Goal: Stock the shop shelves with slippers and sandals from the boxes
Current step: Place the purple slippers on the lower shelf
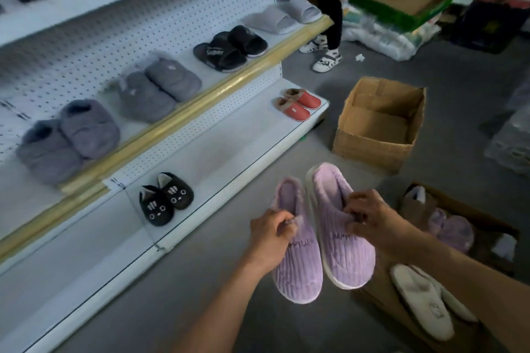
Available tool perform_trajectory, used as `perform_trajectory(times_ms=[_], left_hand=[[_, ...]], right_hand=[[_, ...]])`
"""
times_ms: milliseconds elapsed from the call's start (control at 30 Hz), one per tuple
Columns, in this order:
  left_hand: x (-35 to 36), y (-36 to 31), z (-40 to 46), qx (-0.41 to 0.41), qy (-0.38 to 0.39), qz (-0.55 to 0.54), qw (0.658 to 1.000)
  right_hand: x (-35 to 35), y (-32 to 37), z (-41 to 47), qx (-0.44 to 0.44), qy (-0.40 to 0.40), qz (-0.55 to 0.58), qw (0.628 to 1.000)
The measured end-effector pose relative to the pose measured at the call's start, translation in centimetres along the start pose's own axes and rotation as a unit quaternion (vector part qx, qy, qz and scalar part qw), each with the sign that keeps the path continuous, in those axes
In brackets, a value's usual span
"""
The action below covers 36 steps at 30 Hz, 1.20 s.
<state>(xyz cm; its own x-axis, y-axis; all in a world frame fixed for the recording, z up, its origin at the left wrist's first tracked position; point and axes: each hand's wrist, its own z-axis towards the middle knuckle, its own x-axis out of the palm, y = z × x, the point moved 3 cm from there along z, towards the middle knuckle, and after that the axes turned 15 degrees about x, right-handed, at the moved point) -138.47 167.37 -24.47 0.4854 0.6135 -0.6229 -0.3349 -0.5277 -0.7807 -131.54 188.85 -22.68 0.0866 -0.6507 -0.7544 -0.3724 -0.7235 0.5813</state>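
Head view: a lilac pair held over the floor, the bottom shelf only part filled.

Left hand point(271, 233) pinches one lilac slipper point(298, 252) at its opening and right hand point(365, 218) grips the other lilac slipper point(339, 226), both just off the front edge of the bottom shelf point(200, 163). Black cat slippers point(165, 198) and red slippers point(298, 104) already stand there, with a bare stretch between them. The near box point(487, 226) holds more pairs, so I judge much stocking is left.
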Motion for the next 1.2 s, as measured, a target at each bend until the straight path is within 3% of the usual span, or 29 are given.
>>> perform_trajectory(times_ms=[133, 233, 333, 467, 567, 667, 767, 867, 933, 1000, 1100, 1200], left_hand=[[-8.1, 3.0, -5.5, -0.003, -0.044, -0.021, 0.999], [-13.8, 4.1, -9.0, 0.04, -0.069, 0.057, 0.995], [-18.2, 4.8, -12.2, 0.055, -0.041, 0.124, 0.99], [-22.8, 4.4, -15.9, 0.077, -0.022, 0.084, 0.993], [-25.1, 4.2, -18.3, 0.059, 0.042, 0.15, 0.986], [-26.7, 5.3, -20.9, 0.01, 0.076, 0.117, 0.99], [-28.4, 6.7, -22.8, -0.04, 0.016, 0.098, 0.994], [-30.8, 7.5, -25.1, -0.083, -0.111, 0.073, 0.988], [-32.0, 8.7, -26.8, -0.12, -0.211, -0.014, 0.97], [-32.5, 9.9, -28.2, -0.167, -0.3, -0.141, 0.929], [-32.7, 11.5, -29.6, -0.223, -0.41, -0.318, 0.825], [-33.1, 12.6, -30.3, -0.243, -0.455, -0.377, 0.769]], right_hand=[[3.2, 9.7, -1.5, -0.02, 0.0, 0.019, 1.0], [5.7, 16.4, -3.0, -0.058, 0.013, 0.002, 0.998], [7.9, 22.2, -4.6, -0.095, 0.01, -0.025, 0.995], [10.1, 29.1, -6.8, -0.121, 0.014, -0.095, 0.988], [11.8, 33.3, -8.8, -0.164, 0.028, -0.125, 0.978], [13.3, 36.3, -9.9, -0.181, 0.032, -0.135, 0.974], [14.9, 38.8, -10.4, -0.207, 0.025, -0.121, 0.971], [15.6, 40.6, -10.2, -0.128, -0.015, 0.058, 0.99], [16.3, 40.5, -9.7, 0.002, -0.031, 0.206, 0.978], [17.3, 39.7, -9.1, 0.089, -0.017, 0.246, 0.965], [19.1, 39.7, -9.8, 0.151, 0.089, 0.227, 0.958], [20.9, 41.0, -10.8, 0.203, 0.249, 0.293, 0.9]])
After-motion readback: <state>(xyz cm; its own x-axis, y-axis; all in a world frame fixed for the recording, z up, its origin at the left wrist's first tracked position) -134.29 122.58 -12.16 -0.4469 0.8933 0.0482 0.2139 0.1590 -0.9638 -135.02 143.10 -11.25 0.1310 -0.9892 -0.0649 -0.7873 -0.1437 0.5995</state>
